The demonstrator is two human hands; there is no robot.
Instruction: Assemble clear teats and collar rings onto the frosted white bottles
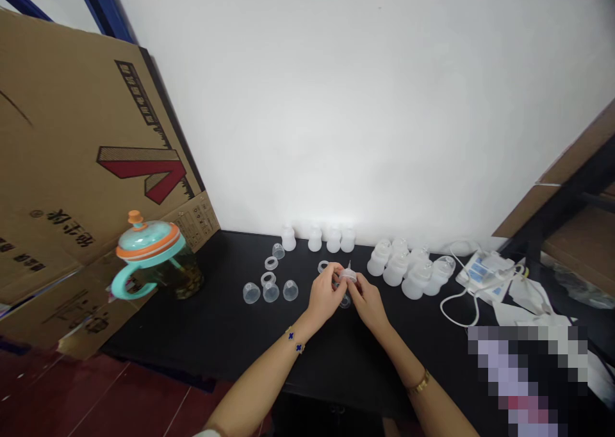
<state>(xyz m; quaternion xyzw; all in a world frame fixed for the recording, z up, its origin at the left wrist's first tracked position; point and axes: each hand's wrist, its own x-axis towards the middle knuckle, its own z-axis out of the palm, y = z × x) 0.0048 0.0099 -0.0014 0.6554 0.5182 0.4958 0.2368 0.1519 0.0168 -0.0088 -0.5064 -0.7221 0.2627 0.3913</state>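
My left hand (325,294) and my right hand (368,298) meet over the middle of the black table (216,334). Both pinch one small clear plastic cap piece (348,274) with a thin tip pointing up. Another clear piece (344,302) lies just under my hands. A clear ring (323,266) lies just behind my left hand. Several clear caps and rings (270,282) sit to the left. A row of small white bottles (318,238) stands by the wall. A cluster of white bottles (408,268) lies to the right.
A teal and orange handled cup (152,257) stands at the table's left end. Large cardboard boxes (72,168) lean on the left. White cables and a white device (483,272) lie at the right. A dark shelf frame (562,206) rises at far right.
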